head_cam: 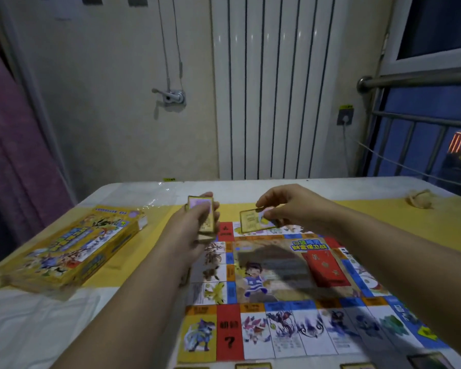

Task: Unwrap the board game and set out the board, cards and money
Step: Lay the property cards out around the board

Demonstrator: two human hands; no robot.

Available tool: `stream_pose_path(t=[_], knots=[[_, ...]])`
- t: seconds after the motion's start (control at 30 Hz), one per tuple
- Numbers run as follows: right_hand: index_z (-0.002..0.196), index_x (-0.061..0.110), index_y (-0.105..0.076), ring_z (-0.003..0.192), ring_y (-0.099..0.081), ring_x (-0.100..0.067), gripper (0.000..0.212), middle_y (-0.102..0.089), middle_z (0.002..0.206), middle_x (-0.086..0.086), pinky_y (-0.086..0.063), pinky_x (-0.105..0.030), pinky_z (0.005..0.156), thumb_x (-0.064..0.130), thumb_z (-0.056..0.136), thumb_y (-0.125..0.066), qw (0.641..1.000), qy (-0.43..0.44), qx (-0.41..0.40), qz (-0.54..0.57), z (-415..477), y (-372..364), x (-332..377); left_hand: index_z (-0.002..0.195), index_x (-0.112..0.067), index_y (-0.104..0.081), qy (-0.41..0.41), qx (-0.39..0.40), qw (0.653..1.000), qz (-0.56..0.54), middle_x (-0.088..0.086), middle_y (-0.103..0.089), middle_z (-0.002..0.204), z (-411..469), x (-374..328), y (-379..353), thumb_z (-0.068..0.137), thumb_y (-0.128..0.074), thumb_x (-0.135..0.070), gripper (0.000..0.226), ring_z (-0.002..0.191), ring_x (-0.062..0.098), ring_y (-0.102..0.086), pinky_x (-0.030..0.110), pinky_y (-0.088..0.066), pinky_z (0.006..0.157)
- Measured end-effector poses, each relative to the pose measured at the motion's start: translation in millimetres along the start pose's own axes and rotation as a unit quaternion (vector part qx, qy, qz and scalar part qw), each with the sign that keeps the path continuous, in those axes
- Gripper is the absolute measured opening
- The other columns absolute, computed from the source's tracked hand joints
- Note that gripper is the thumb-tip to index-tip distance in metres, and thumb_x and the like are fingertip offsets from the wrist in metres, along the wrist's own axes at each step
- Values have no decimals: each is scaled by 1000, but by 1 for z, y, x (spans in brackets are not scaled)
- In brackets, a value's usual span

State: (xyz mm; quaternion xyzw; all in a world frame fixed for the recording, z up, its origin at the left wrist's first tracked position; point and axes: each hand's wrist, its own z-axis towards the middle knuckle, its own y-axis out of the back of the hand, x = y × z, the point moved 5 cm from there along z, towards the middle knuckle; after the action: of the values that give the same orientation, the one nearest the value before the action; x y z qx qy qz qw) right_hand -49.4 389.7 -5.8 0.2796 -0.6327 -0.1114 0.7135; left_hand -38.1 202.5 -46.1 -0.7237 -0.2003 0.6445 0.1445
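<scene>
The colourful game board lies unfolded flat on the table, with a red card pile on its middle. My left hand grips a stack of yellow-edged cards upright above the board's far left corner. My right hand pinches a single card by its upper edge over the board's far edge. Several cards lie along the table's near edge below the board.
The yellow game box lies at the left on the table, with clear plastic wrap behind it. A tan crumpled thing sits at the far right. A radiator and a window rail stand behind.
</scene>
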Motion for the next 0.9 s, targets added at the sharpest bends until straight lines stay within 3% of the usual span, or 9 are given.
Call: stream_pose_path(t=[0.2, 0.27, 0.33, 0.4, 0.5, 0.6, 0.73, 0.9], knots=[[103, -6, -69, 63, -56, -17, 21, -63, 78, -13, -47, -18, 49, -10, 87, -55, 988, -92, -101, 78, 81, -30, -36, 88, -15, -61, 46, -30, 978, -199, 3, -66, 57, 31, -9, 25, 95, -46, -7, 19, 42, 11, -60, 16, -49, 44], [101, -1, -71, 78, -61, -19, 19, -68, 90, -13, -50, -23, 60, -4, 85, -62, 981, -97, -157, 67, 108, -36, -49, 88, -15, -61, 58, -31, 974, -217, 4, -66, 57, 37, -5, 28, 95, -46, -6, 19, 42, 11, -59, 16, -48, 44], [97, 1, -73, 93, -64, -22, 17, -71, 100, -13, -53, -32, 83, 0, 81, -68, 972, -97, -206, 54, 128, -40, -60, 89, -15, -61, 67, -30, 972, -221, 4, -65, 57, 41, -2, 31, 95, -46, -6, 18, 43, 11, -58, 16, -48, 44], [91, 3, -74, 92, -66, -23, 12, -72, 98, -14, -53, -36, 90, 2, 80, -70, 964, -111, -232, 64, 139, -45, -70, 89, -15, -61, 70, -28, 972, -222, 4, -65, 58, 43, -2, 32, 95, -46, -6, 18, 44, 11, -58, 16, -48, 45], [80, 8, -69, 85, -68, -23, 4, -71, 94, -14, -55, -33, 83, 5, 81, -72, 961, -131, -238, 49, 149, -53, -80, 90, -15, -62, 65, -31, 971, -229, 4, -65, 65, 47, -6, 38, 95, -47, -6, 18, 49, 12, -58, 17, -49, 47], [70, 14, -63, 85, -68, -23, 16, -71, 93, -12, -55, -34, 79, 9, 79, -74, 962, -127, -242, -15, 155, -51, -84, 92, -14, -62, 65, -36, 968, -242, 5, -64, 71, 49, -8, 42, 95, -48, -6, 17, 53, 12, -58, 17, -49, 49], [77, 15, -65, 90, -60, -20, 12, -66, 91, -5, -48, -32, 73, 20, 80, -75, 962, -123, -207, -126, 157, -51, -85, 92, -12, -62, 73, -46, 965, -248, 7, -64, 79, 46, -7, 43, 95, -47, -7, 17, 62, 14, -58, 19, -49, 52], [76, 24, -64, 97, -59, -22, 15, -69, 94, -1, -47, -42, 88, 35, 79, -74, 953, -140, -181, -200, 158, -55, -90, 96, -12, -63, 70, -53, 967, -238, 8, -64, 81, 45, -8, 45, 95, -46, -7, 17, 64, 15, -58, 24, -48, 58]])
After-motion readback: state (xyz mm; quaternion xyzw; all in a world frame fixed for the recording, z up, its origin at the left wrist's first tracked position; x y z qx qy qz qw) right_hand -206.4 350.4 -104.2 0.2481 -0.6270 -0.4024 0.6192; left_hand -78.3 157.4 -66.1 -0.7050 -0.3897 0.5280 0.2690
